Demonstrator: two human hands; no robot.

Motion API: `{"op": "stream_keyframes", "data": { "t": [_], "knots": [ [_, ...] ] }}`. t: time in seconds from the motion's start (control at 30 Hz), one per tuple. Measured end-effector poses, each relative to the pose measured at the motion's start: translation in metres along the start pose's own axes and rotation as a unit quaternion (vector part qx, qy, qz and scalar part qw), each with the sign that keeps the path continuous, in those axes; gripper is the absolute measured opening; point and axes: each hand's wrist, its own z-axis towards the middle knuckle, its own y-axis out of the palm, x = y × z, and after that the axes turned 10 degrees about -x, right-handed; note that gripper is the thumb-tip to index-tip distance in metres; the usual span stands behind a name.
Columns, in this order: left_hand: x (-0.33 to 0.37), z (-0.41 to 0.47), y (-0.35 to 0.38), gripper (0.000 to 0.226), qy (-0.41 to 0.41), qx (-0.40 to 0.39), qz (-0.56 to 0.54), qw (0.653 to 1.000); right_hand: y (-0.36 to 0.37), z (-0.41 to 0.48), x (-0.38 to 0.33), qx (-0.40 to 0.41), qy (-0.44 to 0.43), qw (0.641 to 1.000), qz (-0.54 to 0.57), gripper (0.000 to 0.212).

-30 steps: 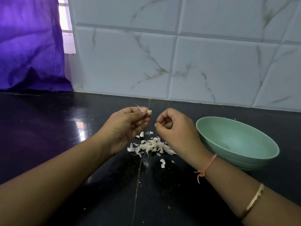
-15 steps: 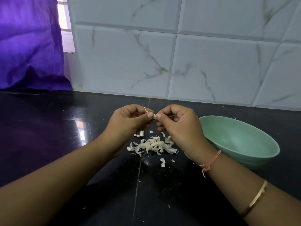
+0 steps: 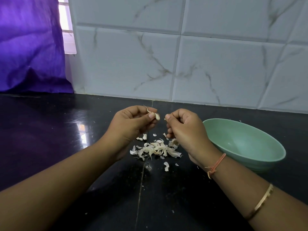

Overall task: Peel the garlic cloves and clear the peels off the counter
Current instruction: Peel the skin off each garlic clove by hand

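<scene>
Overhead, the head view shows two hands raised above a black counter (image 3: 50,139). One garlic clove (image 3: 156,116) sits pinched between the thumb and fingers of the left hand (image 3: 131,124). Just beside it, apart, the right hand (image 3: 186,130) is curled closed, a tiny pale scrap nipped at its fingertips. One heap of peels (image 3: 156,150) lies on the counter below both hands, with a few stray flakes around it. One green bowl (image 3: 260,157) stands to the right; its visible inside looks bare.
</scene>
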Motion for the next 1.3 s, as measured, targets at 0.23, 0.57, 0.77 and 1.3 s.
{"op": "stream_keyframes", "data": {
  "t": [0.23,0.57,0.77,1.3],
  "knots": [
    [0.001,0.0013,-0.0006,0.008,-0.01,0.038,-0.049,0.998,0.0038,-0.0018,0.0014,-0.026,-0.063,0.997,-0.046,0.015],
    [0.0009,-0.0025,0.0033,0.006,0.007,0.028,-0.013,1.0,0.0029,-0.0032,0.0027,0.004,-0.117,0.991,-0.071,0.012],
    [0.0007,-0.0011,0.0004,0.01,0.012,0.022,0.051,0.998,-0.0003,-0.0032,-0.0009,-0.005,-0.133,0.983,-0.127,0.014],
    [0.0065,-0.0013,0.0073,0.014,-0.092,0.028,-0.055,0.994,0.0019,-0.0024,0.003,-0.023,-0.19,0.979,-0.065,0.017]
  ]
}}
